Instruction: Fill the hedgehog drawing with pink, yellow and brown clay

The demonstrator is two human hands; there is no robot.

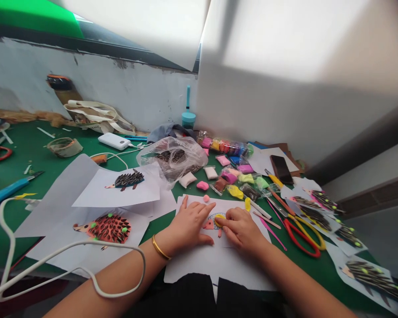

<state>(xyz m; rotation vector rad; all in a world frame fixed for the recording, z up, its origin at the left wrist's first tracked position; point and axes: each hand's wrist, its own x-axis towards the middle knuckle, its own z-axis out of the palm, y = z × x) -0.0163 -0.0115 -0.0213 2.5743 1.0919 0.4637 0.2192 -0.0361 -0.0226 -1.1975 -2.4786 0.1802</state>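
A white sheet of paper lies before me with a small hedgehog picture, its face covered in pink clay. My left hand rests flat on the sheet left of the picture, fingers spread, holding nothing. With its fingers curled, my right hand presses a piece of yellow clay onto the hedgehog's body; the fingertips partly cover it. A small pink clay ball sits at the sheet's top edge. Just above my right hand is a yellow clay lump.
Clay packets and a plastic bag of seeds lie beyond the sheet. Scissors and finished hedgehog pictures are at right. More pictures lie left, where a white cable loops over my left forearm.
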